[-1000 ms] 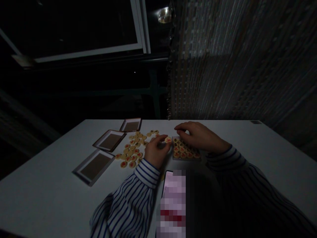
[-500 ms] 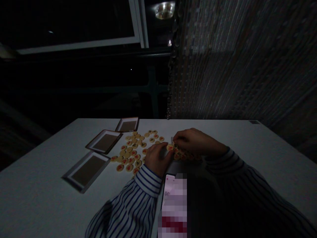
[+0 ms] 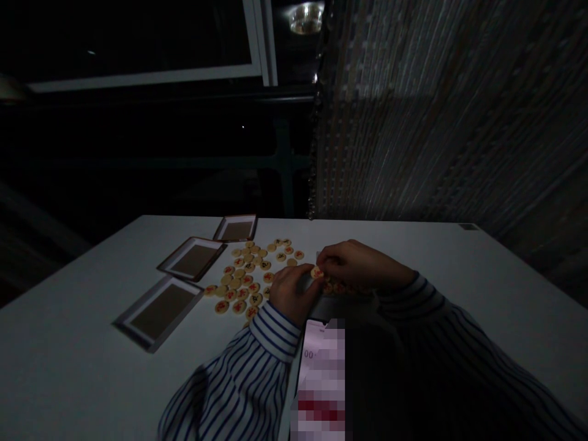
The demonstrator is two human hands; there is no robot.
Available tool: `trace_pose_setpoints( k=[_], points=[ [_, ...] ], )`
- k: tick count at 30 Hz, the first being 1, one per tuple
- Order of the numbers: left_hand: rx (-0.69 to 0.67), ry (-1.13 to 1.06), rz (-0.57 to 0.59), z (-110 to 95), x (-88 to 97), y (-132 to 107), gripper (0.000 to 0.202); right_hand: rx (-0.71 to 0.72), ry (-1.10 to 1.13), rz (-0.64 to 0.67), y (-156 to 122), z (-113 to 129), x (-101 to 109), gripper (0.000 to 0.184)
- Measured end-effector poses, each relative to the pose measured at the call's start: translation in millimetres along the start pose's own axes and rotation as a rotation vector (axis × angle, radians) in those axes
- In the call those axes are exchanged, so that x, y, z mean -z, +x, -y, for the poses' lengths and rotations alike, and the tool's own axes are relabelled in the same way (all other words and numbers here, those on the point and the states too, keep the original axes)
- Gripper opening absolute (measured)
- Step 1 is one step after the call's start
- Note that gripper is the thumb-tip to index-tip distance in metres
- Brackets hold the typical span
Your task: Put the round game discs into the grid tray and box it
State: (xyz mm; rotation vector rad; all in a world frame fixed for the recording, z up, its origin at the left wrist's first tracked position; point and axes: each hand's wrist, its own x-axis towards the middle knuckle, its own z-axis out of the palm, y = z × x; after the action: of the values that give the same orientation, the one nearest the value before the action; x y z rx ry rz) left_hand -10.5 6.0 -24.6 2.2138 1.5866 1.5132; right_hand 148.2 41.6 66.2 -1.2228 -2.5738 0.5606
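My left hand (image 3: 294,290) is closed in a pinch, its thumb and forefinger at a round, pale xiangqi piece (image 3: 316,272) with a red character. Curled over from the right, my right hand (image 3: 353,263) has its fingertips at that same piece. Just below them lie more xiangqi pieces in a box (image 3: 337,295), mostly hidden by my right hand and in shadow. Left of my left hand, several loose pieces (image 3: 239,283) are spread on the white table (image 3: 82,318), some showing red or black characters and others blank sides.
Three shallow rectangular trays or lids stand at the left: a near one (image 3: 138,331), a middle one (image 3: 168,265) and a far one (image 3: 219,231). A lit phone (image 3: 316,343) is in front of me. A bead curtain (image 3: 390,153) hangs beyond the table.
My right hand has shifted slightly left, from over the box to the piece at my left fingertips. My left hand stays nearly in place. The loose pieces look unmoved.
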Motion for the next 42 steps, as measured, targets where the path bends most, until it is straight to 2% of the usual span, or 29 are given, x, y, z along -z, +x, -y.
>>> trace_pose_setpoints(
  k=[4,13,26,37,42],
  points=[
    [0.077,-0.070,0.010,-3.1,-1.1,-0.1,0.020,0.027,-0.006,-0.008,0.3,-0.5,-0.4,0.024],
    [0.299,-0.490,0.081,-4.8,0.0,3.2,0.017,0.054,-0.052,-0.011,-1.6,-4.0,3.2,0.025],
    [0.589,-0.753,0.100,-4.8,0.3,7.3,0.022,0.089,-0.037,0.021,-2.2,-2.2,6.5,0.024],
    [0.695,-0.783,-0.030,-9.8,4.6,10.5,0.025,0.059,-0.014,-0.044,-1.9,-2.0,4.6,0.026],
    [0.709,-0.773,0.038,-11.2,5.1,9.7,0.025,0.076,0.008,-0.049,-1.9,-0.4,5.6,0.025]
  ],
)
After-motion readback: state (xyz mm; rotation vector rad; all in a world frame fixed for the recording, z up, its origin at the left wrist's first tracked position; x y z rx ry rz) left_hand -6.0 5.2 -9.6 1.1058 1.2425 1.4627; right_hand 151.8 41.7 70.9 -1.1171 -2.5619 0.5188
